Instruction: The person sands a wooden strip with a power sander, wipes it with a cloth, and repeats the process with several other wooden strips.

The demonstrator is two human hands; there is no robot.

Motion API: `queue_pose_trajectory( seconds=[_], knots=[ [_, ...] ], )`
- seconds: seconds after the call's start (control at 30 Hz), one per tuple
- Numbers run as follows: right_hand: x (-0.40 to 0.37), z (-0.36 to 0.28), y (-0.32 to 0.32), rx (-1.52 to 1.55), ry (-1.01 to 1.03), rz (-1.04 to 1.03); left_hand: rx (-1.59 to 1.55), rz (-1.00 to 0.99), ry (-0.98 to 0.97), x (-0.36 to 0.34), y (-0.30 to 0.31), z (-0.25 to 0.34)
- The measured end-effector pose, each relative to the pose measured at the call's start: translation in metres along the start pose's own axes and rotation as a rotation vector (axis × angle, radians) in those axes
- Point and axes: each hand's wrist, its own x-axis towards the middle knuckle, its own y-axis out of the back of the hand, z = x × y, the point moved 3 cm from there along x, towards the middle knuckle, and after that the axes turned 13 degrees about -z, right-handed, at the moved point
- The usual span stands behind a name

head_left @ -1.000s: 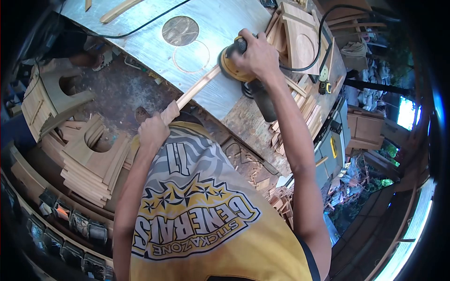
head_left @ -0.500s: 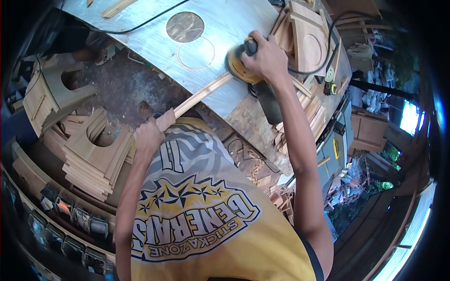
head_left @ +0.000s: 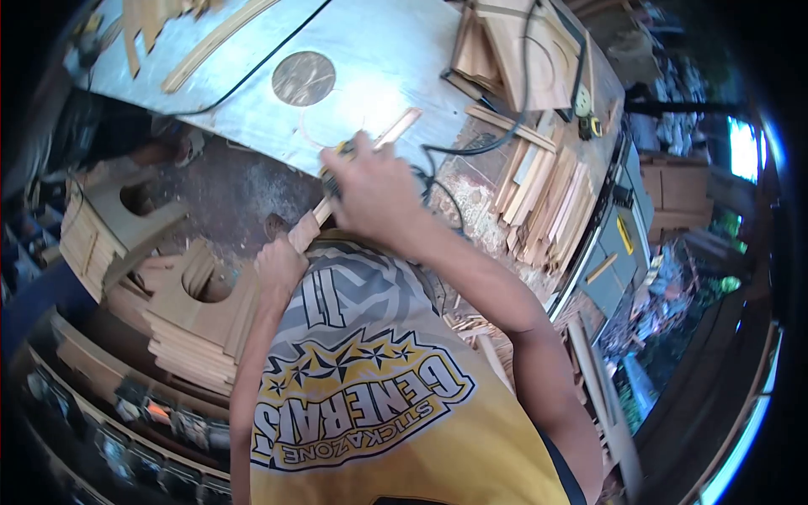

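A narrow wooden strip point(head_left: 399, 126) runs from near my body out over the metal-topped table. Its near end is in the closed grip of my left hand point(head_left: 280, 263), in front of the shirt. My right hand point(head_left: 374, 192) is closed over the power sander point(head_left: 345, 150), pressed down along the strip close to the table's near edge. Most of the sander is hidden under that hand, and motion blurs it. The black power cord point(head_left: 467, 151) loops to the right of my right wrist.
Cut wooden strips point(head_left: 547, 202) are piled on the table's right side, beside a tape measure point(head_left: 590, 127). Wooden panels point(head_left: 526, 55) lean behind them. A round disc point(head_left: 303, 78) shows on the tabletop point(head_left: 244, 101). Stacked cut-out boards point(head_left: 202, 316) stand low on the left.
My right hand has drawn the sander along the strip toward my body and left hand, uncovering the strip's far end. My left hand still grips the near end. The view has shifted slightly.
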Motion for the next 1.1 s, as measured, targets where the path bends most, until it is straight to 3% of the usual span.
queue_pose_trajectory(
  seconds=[0.13, 0.3, 0.37, 0.57, 0.83, 1.1],
  knots=[
    [-0.004, -0.008, -0.004, 0.076, 0.066, -0.065, 0.043, -0.008, 0.009, -0.013, 0.029, 0.028],
    [0.006, 0.043, 0.013, -0.005, -0.128, 0.076, 0.036, -0.014, 0.093, -0.024, 0.031, 0.028],
    [0.009, 0.067, 0.033, 0.019, -0.242, -0.035, 0.048, -0.010, 0.099, -0.020, 0.025, 0.021],
    [0.022, 0.129, 0.055, -0.003, -0.382, -0.006, 0.068, 0.010, 0.047, -0.020, 0.015, 0.011],
    [0.048, 0.148, 0.057, -0.030, -0.295, 0.108, 0.046, 0.071, 0.094, -0.028, 0.019, 0.013],
    [0.054, 0.125, 0.056, -0.085, -0.269, 0.022, 0.040, 0.083, 0.082, -0.027, 0.019, 0.014]
  ],
)
